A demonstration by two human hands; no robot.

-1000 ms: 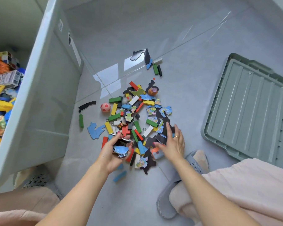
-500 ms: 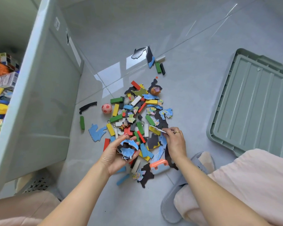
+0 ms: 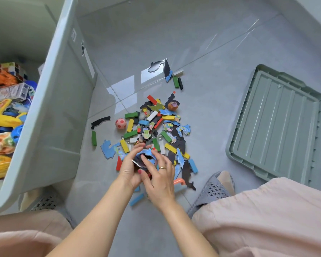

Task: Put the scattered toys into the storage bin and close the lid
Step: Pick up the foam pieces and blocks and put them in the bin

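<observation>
Left hand point(image 3: 130, 167) is cupping a stack of puzzle pieces point(image 3: 144, 157), fingers curled round it; right hand point(image 3: 160, 178), fingers nearly straight, is pressing on the same stack from the right; both are hovering over the near end of the scattered toys point(image 3: 156, 130) lying mid-floor point(image 3: 211, 52); a pink ball point(image 3: 120, 123) is sitting at the pile's left edge; storage bin point(image 3: 50, 115) is standing at the floor's left side, toys inside; lid point(image 3: 276, 125) is lying apart at the right edge.
</observation>
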